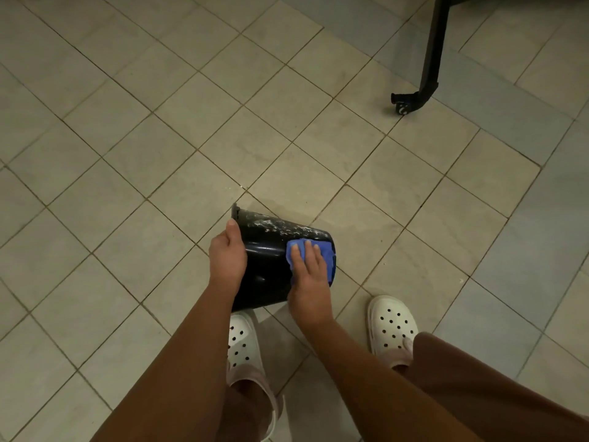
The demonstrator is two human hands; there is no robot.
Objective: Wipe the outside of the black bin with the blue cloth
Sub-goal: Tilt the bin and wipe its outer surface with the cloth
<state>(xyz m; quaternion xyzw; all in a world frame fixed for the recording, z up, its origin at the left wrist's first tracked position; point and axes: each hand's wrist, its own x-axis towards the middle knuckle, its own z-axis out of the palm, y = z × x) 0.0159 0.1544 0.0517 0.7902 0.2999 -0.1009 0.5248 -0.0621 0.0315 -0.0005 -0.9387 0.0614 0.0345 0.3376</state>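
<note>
A black bin (271, 266) lies tipped on its side above the tiled floor, its rim to the left and its base to the right. White speckled marks run along its upper side. My left hand (228, 253) grips the bin at the rim end, thumb over the edge. My right hand (309, 272) lies flat with straight fingers on the blue cloth (298, 247), pressing it against the bin's wall near the base. Part of the cloth is hidden under my palm.
My two feet in white perforated clogs (243, 346) (392, 327) stand just below the bin. A black metal furniture leg with a castor (414, 97) stands at the upper right. Beige floor tiles (159, 138) spread all around.
</note>
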